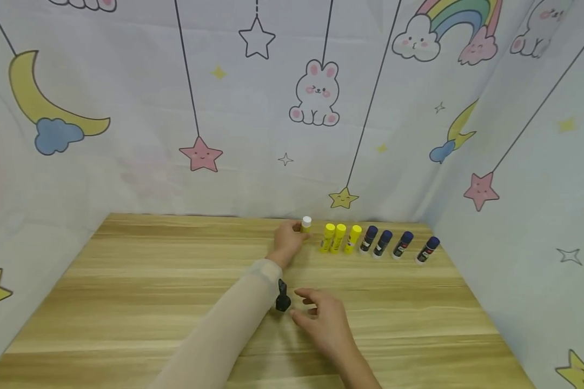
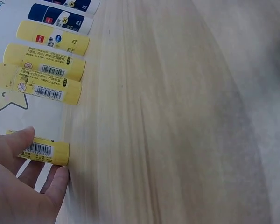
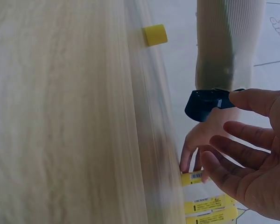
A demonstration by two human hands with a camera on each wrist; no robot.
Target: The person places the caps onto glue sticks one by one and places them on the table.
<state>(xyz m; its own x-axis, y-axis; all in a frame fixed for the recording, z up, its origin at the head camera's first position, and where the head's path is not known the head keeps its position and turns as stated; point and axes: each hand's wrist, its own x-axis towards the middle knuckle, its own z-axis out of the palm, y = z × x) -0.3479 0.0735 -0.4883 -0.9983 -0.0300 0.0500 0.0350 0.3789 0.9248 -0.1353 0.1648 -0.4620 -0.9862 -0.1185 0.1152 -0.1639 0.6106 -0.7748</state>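
At the back of the table my left hand (image 1: 287, 240) grips a yellow glue stick (image 1: 306, 227) with a white top. The left wrist view shows thumb and fingertips around this glue stick (image 2: 46, 151), which stands upright at the left end of a row. Nearer the front, my right hand (image 1: 323, 321) hovers with loosely bent fingers and nothing between them. It is close to the dark device (image 1: 283, 301) worn on the left wrist. A short yellow cylinder (image 3: 155, 35), like a cap, sits on the table in the right wrist view; in the head view I cannot see it.
Right of the held stick stand three yellow glue sticks (image 1: 338, 239), then several navy ones with white bases (image 1: 382, 244). The wooden table (image 1: 165, 254) ends at a patterned cloth (image 1: 253, 178) behind and at the right. My left sleeve (image 1: 224, 329) crosses the table's middle.
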